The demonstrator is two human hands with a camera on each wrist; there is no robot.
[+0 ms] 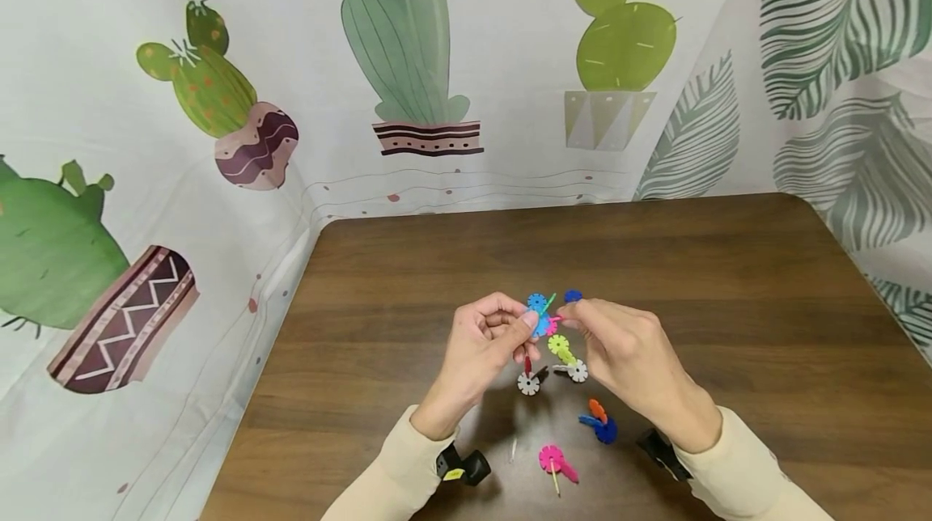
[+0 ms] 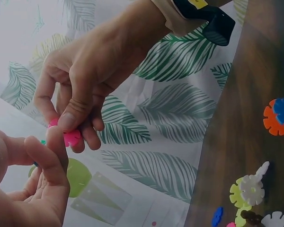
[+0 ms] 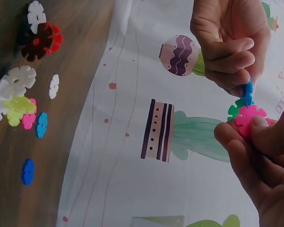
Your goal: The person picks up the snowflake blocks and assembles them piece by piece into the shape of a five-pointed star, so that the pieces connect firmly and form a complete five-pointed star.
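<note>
Cactus-and-leaf-printed cloth (image 1: 510, 44) hangs behind a brown wood-grain surface (image 1: 408, 278). From the head view, the person's left hand (image 1: 491, 351) pinches a notched, flower-shaped blue disc (image 1: 540, 324) between thumb and fingers, while the right hand (image 1: 626, 351) meets it from 3 o'clock, fingertips drawn together. Around that held piece, a dark blue disc (image 1: 573, 295) lies toward 2 o'clock, a lime-and-white cluster (image 1: 558, 344) at 5, an orange-and-blue cluster (image 1: 605, 430) farther out at 5, and a white-and-red cluster (image 1: 528, 383) near 6. Farther toward 6 sits a pink pair (image 1: 551, 459).

From the left wrist, the right hand's thumb and finger close on a pink disc (image 2: 72, 138); the left hand's curled fingers hide most of what they hold. The orange-and-blue cluster shows at 3 o'clock.

From the right wrist, the pink disc faces the camera, a green disc (image 3: 234, 109) behind it at 10 o'clock and the blue disc, nearly edge-on, at 12 in the left hand's pinch. Whether every slot is fully seated cannot be told. These discs look like light, stiff, smooth plastic, probably hard to break; opposite rims seem the best hold, leaving the meeting slots uncovered.
</note>
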